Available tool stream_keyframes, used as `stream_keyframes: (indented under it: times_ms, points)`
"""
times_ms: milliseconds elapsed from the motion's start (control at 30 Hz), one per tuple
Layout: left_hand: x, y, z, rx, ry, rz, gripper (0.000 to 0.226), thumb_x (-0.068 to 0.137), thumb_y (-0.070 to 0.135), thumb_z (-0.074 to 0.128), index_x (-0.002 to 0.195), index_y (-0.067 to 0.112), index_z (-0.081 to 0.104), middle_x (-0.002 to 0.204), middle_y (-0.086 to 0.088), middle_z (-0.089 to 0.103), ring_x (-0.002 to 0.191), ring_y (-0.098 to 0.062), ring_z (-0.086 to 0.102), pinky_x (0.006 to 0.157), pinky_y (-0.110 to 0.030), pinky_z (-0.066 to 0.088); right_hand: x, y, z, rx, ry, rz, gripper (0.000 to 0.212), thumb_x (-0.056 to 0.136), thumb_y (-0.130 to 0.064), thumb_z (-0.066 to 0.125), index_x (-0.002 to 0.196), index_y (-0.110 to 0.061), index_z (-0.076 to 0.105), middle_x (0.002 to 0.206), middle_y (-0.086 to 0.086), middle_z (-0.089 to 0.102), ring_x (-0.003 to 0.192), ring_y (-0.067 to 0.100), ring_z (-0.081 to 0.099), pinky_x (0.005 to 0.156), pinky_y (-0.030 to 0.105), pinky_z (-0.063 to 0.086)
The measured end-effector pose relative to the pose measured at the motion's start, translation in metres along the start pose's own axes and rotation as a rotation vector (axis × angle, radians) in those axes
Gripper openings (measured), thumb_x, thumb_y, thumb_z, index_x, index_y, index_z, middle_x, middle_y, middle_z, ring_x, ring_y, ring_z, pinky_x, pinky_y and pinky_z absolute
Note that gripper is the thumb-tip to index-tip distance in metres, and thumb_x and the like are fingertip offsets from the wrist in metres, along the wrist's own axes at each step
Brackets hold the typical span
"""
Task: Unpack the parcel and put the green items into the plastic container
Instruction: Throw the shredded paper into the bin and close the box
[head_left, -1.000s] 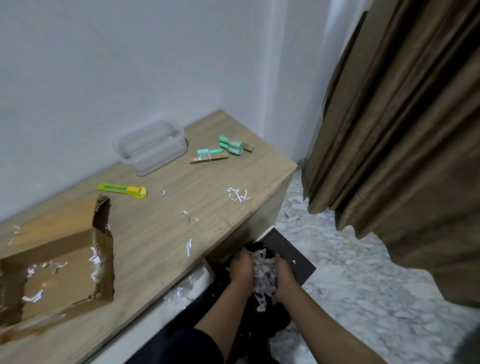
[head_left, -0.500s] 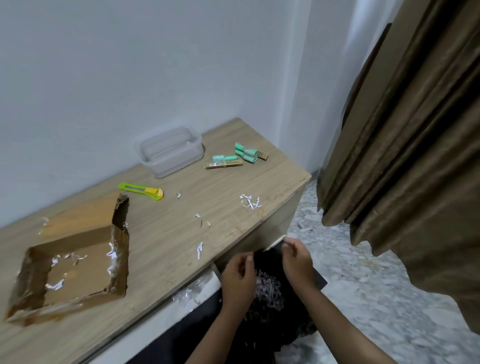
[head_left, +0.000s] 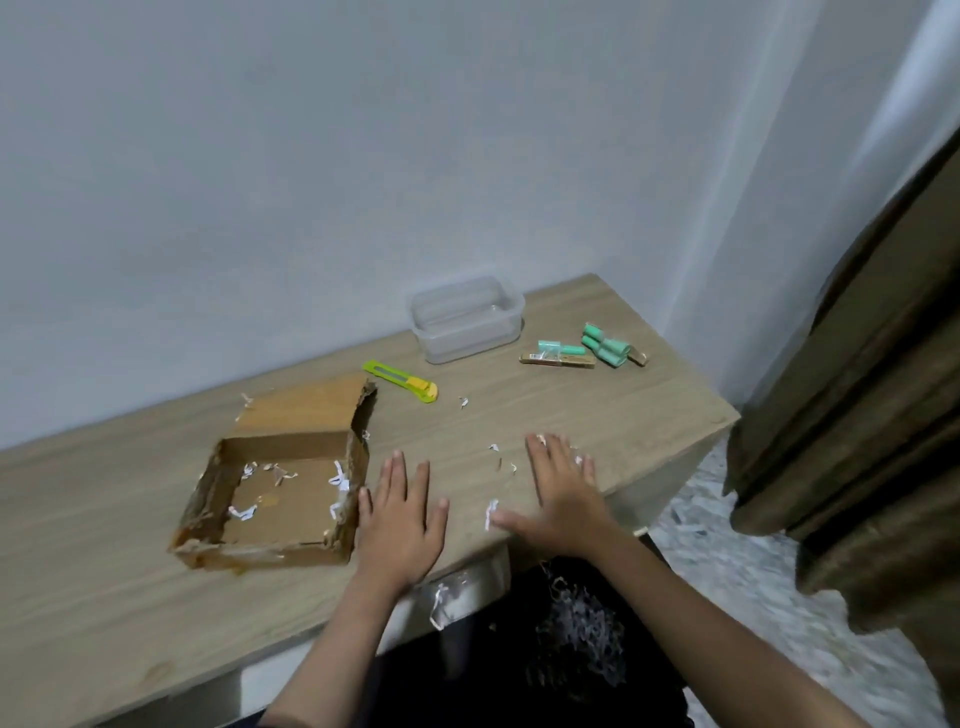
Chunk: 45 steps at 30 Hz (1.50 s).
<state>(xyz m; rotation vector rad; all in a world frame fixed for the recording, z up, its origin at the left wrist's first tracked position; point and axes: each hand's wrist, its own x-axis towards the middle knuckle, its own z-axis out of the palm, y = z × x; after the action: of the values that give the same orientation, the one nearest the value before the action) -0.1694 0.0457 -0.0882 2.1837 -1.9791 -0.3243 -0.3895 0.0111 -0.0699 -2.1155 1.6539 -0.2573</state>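
Observation:
The opened cardboard parcel lies on the wooden table, with only a few white paper shreds left inside. Several green cylindrical items lie at the far right of the table, next to a brown flat packet. The clear plastic container stands empty against the wall, left of them. My left hand rests flat and open on the table just right of the parcel. My right hand lies flat and open near the front edge, over loose paper shreds.
A green and yellow box cutter lies between the parcel and the container. A black bag with shredded paper sits below the table's front edge. A brown curtain hangs at the right over a marble floor.
Both hands have come up from the black bag, where they were pushing paper shreds in, and now lie flat on the table. The camera view has tilted up towards the table.

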Motion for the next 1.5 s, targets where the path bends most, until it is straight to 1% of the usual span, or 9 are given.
stream_keyframes:
  times_ms: [67,167,267,433,833,1033,1267,1400,1500]
  points:
    - [0.000,0.000,0.001,-0.029,0.035,-0.004,0.075,0.081,0.057,0.006,0.148,0.026,0.024,0.159,-0.006,0.010,0.147,-0.020,0.006,0.115,-0.051,0.008,0.004,-0.020,0.022,-0.107,0.004,-0.077,0.121,0.056,-0.089,0.037,0.149,-0.017,0.006,0.158,0.015,0.008,0.146,0.032,0.000,0.113,0.057,0.004]
    - [0.000,0.000,0.002,-0.091,0.066,-0.019,0.072,0.083,0.053,0.009,0.146,0.025,0.030,0.159,-0.004,0.015,0.147,-0.018,0.010,0.116,-0.048,0.008,0.028,-0.035,0.038,-0.117,0.120,-0.074,0.105,0.067,-0.079,0.032,0.147,-0.012,0.018,0.155,0.020,0.018,0.144,0.035,0.012,0.111,0.059,0.010]
    - [0.001,0.000,0.001,-0.136,0.082,-0.037,0.070,0.081,0.051,0.013,0.143,0.026,0.035,0.158,-0.002,0.019,0.146,-0.017,0.013,0.117,-0.045,0.009,0.060,-0.043,0.038,-0.107,0.084,-0.091,0.091,0.077,-0.068,0.026,0.148,-0.014,0.009,0.158,0.015,0.007,0.146,0.028,0.002,0.113,0.055,0.003]
    - [0.004,0.000,0.001,-0.114,0.088,-0.050,0.064,0.082,0.047,0.018,0.139,0.026,0.039,0.157,-0.004,0.024,0.145,-0.019,0.018,0.116,-0.043,0.012,0.109,-0.057,0.033,-0.133,0.018,-0.227,0.071,0.091,-0.053,0.034,0.149,-0.019,0.009,0.160,0.006,0.003,0.147,0.020,-0.001,0.114,0.053,0.000]
    - [0.004,0.000,-0.001,-0.140,0.106,-0.039,0.058,0.084,0.039,0.030,0.138,0.023,0.041,0.155,-0.007,0.027,0.144,-0.023,0.021,0.115,-0.045,0.013,0.146,-0.089,0.039,-0.164,0.006,-0.189,0.069,0.091,-0.055,0.030,0.149,-0.026,0.005,0.159,0.006,0.004,0.146,0.021,-0.002,0.112,0.059,0.000]
    - [0.004,0.001,-0.002,-0.143,0.121,-0.033,0.055,0.084,0.037,0.034,0.135,0.021,0.045,0.153,-0.009,0.031,0.142,-0.025,0.026,0.114,-0.047,0.019,0.146,-0.093,0.043,-0.137,0.112,-0.135,0.077,0.087,-0.058,0.034,0.148,-0.020,0.008,0.151,0.009,0.022,0.144,0.026,0.011,0.111,0.058,0.010]
    - [0.002,0.000,-0.002,-0.157,0.133,-0.018,0.059,0.084,0.041,0.027,0.137,0.021,0.042,0.154,-0.007,0.029,0.143,-0.023,0.022,0.115,-0.044,0.015,0.123,-0.078,0.047,-0.067,0.154,-0.156,0.062,0.091,-0.042,0.036,0.141,-0.006,0.029,0.151,0.014,0.028,0.143,0.029,0.017,0.116,0.046,0.008]
    - [0.003,-0.001,-0.003,-0.164,0.111,-0.024,0.067,0.081,0.047,0.018,0.140,0.023,0.038,0.156,-0.005,0.023,0.145,-0.020,0.017,0.117,-0.041,0.009,0.097,-0.062,0.050,0.047,0.170,-0.254,0.043,0.088,-0.023,0.041,0.125,-0.006,0.054,0.137,0.017,0.047,0.130,0.035,0.040,0.113,0.044,0.024]
    - [0.004,-0.001,-0.003,-0.166,0.089,-0.037,0.068,0.080,0.049,0.015,0.141,0.024,0.036,0.157,-0.003,0.019,0.145,-0.019,0.013,0.117,-0.039,0.006,0.073,-0.048,0.048,0.116,0.232,-0.315,0.029,0.084,-0.007,0.051,0.108,-0.008,0.067,0.116,0.012,0.063,0.108,0.034,0.056,0.089,0.040,0.050]
